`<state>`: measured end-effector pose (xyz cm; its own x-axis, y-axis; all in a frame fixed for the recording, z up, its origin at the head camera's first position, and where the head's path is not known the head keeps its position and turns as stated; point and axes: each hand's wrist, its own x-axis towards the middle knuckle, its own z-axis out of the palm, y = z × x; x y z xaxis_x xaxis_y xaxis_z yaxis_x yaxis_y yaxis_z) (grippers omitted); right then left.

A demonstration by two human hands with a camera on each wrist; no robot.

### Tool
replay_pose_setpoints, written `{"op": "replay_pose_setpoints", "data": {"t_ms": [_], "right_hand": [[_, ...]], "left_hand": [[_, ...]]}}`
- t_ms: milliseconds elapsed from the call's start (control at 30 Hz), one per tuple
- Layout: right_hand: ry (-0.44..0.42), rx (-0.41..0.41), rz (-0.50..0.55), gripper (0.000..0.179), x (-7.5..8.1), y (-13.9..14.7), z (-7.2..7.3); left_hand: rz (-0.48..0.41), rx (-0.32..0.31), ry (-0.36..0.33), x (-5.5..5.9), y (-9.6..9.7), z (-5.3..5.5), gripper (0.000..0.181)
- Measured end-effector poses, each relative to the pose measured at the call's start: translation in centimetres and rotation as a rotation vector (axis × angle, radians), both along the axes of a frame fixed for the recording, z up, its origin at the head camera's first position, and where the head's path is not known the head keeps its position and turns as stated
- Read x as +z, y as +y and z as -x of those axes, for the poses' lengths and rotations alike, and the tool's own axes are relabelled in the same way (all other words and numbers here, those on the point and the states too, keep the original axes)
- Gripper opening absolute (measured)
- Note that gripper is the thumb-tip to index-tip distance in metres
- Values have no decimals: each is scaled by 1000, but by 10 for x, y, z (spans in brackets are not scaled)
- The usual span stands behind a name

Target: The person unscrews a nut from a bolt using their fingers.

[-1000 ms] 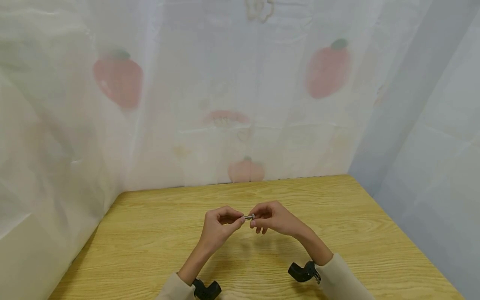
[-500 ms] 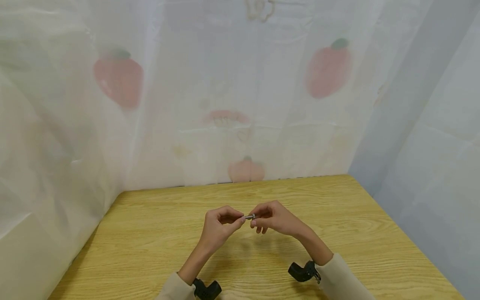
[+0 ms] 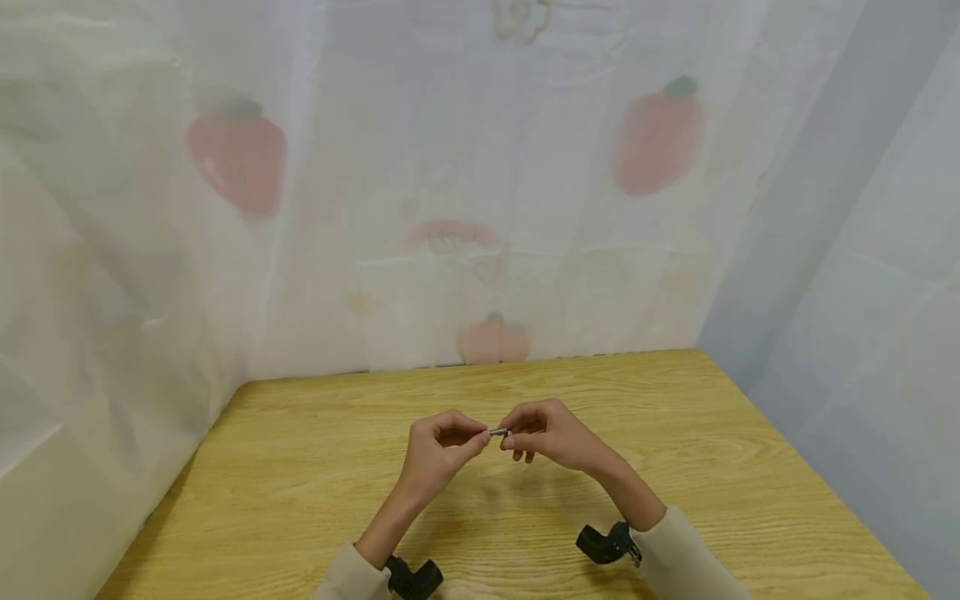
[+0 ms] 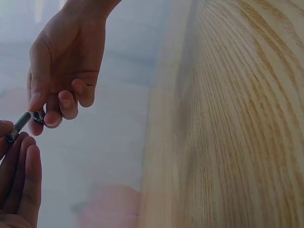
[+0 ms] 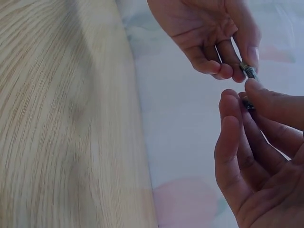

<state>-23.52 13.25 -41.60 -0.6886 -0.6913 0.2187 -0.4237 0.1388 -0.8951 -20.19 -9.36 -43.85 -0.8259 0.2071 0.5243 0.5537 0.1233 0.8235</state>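
Over the middle of the table, my left hand [image 3: 435, 450] pinches a small metal bolt [image 4: 20, 125] by its head, between thumb and fingertips. The threaded shank points toward my right hand [image 3: 557, 437]. Between its thumb and index finger, the right hand pinches a metal nut [image 4: 38, 116] close by the bolt's free end. In the right wrist view the nut [image 5: 247, 103] is partly covered by the thumb, and the bolt [image 5: 250, 72] slants from the left fingertips toward it. The other right fingers curl loosely below.
The wood-grain table [image 3: 300, 467] spreads beneath both hands. White sheeting [image 3: 360, 167] with strawberry prints hangs behind it and at both sides. Black wrist cameras [image 3: 606, 543] sit at the cuffs of the light sleeves.
The right thumb and fingertips have shifted slightly at the bolt's free end, and the nut, plainer there before, is now mostly covered in the head view. The left hand stays still.
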Motion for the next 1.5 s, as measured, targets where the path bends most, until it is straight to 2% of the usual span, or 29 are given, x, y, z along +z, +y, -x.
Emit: {"op": "replay_pose_setpoints", "data": {"t_ms": [167,267,400,567,667,767,867,1000,1100,1267,1400,1500], "right_hand": [[8,-46,-26,19,1,1,0],[34,-80,-36,20,1,3,1],[40,-125,-34,21,1,7,3],[2,-141,17,21,3,9,3],[-27,-169,49,19,4,9,4],[-45,-218,60,17,5,7,3],[-53,-260,49,17,15,6,-4],[-44,-282,18,17,30,5,-14],[-37,-286,17,19,22,6,-8],[-26,-298,44,20,3,10,6],[-40,-333,38,19,0,12,7],[-51,-342,36,19,0,13,7]], "left_hand": [[4,-13,10,-1,-1,1,11],[6,-7,-15,-2,-2,2,11],[15,18,-113,-7,-3,6,10],[60,60,-293,-12,-10,13,9],[67,89,-381,-10,-15,14,12],[48,105,-425,-3,-18,13,14],[22,101,-447,1,-21,13,16],[18,111,-490,-15,-28,30,18],[48,109,-522,-28,-37,48,19],[129,100,-554,-33,-49,68,15],[257,105,-546,-35,-53,76,10],[376,85,-510,-36,-54,81,7]]}}
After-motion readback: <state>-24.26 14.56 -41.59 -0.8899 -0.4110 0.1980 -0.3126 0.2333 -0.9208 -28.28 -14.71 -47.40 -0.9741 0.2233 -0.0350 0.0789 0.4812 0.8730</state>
